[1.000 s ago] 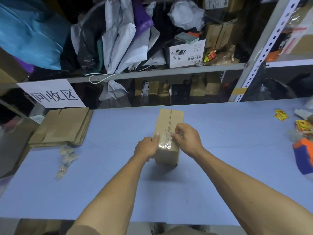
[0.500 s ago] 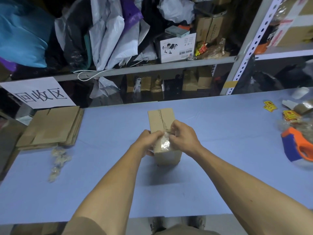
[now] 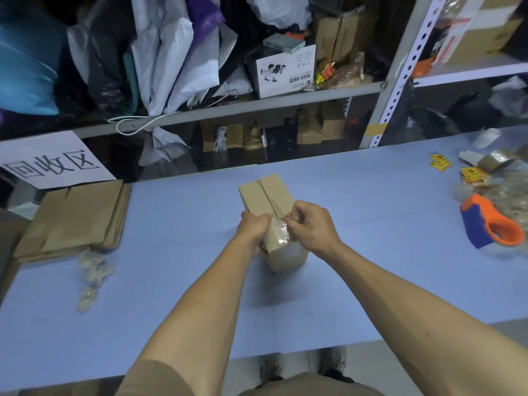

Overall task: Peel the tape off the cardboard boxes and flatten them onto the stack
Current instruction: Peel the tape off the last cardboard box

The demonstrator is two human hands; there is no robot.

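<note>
Box point(image 3: 268, 201) — brown cardboard, closed, standing mid-tabletop point(image 3: 371, 201), long axis running away from us. A seam with a printed dashed line runs down the middle of its top. Clear tape point(image 3: 281, 234) covers the near end of that seam, wrinkled and glossy, partly lifted.

Our left hand point(image 3: 254, 228) grips the box's near left edge, fingers curled round the corner. Our right hand point(image 3: 310, 225) sits at the near right of the top, fingers bent tight, pinching the tape at the seam; the exact fingertip contact is hidden under the knuckles.

Stack point(image 3: 74, 221) — flattened cardboard sheets at the tabletop's left edge, well apart from the box. Just in front of it lie crumpled tape scraps point(image 3: 91, 277).

Dispenser point(image 3: 490, 224) — blue and orange, at the far right of the tabletop. Behind it: a brown tape roll point(image 3: 498, 161) and yellow stickers point(image 3: 440, 161).

Sign point(image 3: 54, 161) — white paper with black characters, behind the stack, below the cluttered shelf point(image 3: 257, 102).
</note>
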